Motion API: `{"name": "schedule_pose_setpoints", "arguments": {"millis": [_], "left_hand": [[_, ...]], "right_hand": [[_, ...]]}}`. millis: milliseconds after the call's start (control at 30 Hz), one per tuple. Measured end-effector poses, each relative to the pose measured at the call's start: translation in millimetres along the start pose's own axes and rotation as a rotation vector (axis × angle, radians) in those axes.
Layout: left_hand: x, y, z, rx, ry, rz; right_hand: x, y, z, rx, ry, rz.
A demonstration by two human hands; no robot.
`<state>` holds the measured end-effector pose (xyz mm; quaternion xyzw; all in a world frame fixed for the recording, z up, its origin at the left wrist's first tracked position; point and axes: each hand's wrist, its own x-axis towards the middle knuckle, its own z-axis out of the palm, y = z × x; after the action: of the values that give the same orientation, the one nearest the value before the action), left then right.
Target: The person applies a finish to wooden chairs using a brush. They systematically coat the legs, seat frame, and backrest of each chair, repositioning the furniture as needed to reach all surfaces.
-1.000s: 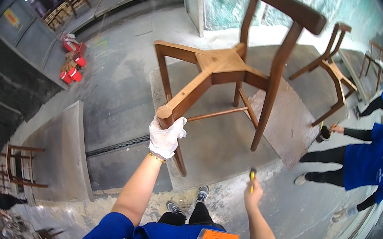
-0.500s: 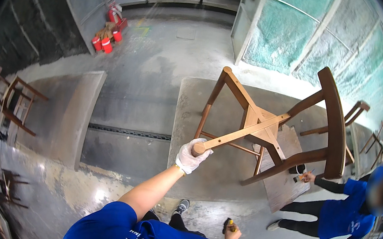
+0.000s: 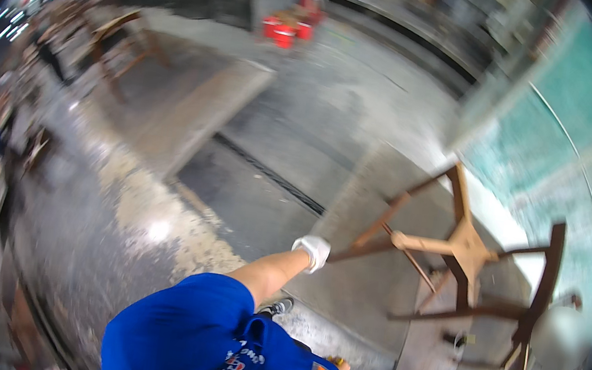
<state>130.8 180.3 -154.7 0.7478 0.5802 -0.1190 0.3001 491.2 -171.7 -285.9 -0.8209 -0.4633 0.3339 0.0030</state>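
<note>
While blur softens its outline, the gloved left hand looks rounded beside the lower end of a chair leg; whether it grasps or has released the wood cannot be told. Next, the bare right hand, mostly hidden by the blue shirt, meets a yellow object; its closure is unclear. At right, over the grey floor panel, the chair lies roughly crosswise, backrest rightmost; its seat frame is pale and cross-shaped, its backrest dark brown.

A chair bars the right; floor leftward seems passable.
</note>
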Motion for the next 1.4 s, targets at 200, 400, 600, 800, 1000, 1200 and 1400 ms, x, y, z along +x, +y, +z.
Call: {"name": "schedule_pose_setpoints", "arguments": {"millis": [200,400,600,800,1000,1200,1400], "left_hand": [[-179.5,-228.1,149.7,-0.144,-0.150,-0.360],[-416.4,-370.4,276.9,-0.530,-0.083,-1.114],[-545.5,-407.5,436.9,-0.699,0.044,-1.261],[-622.6,-349.4,530.1,-0.590,-0.191,-0.825],[-684.9,-359.5,529.4,-0.985,-0.106,-1.020],[-700.9,-443.9,491.9,-1.258,0.136,-1.306],[-697.0,-571.2,409.1,-1.428,0.412,-1.469]], "right_hand": [[77.7,-43.6,13.4,-0.170,-0.131,0.020],[96.0,-174.7,28.9,-0.202,-0.104,-0.198],[69.7,-283.0,83.0,-0.251,-0.073,-0.347],[39.8,-351.3,171.0,-0.267,-0.088,-0.497],[-37.1,-504.2,256.6,0.349,-0.443,-0.571],[-164.0,-708.2,269.3,0.506,-0.929,-0.445],[-268.3,-914.3,264.0,1.101,-1.436,-0.661]]}}
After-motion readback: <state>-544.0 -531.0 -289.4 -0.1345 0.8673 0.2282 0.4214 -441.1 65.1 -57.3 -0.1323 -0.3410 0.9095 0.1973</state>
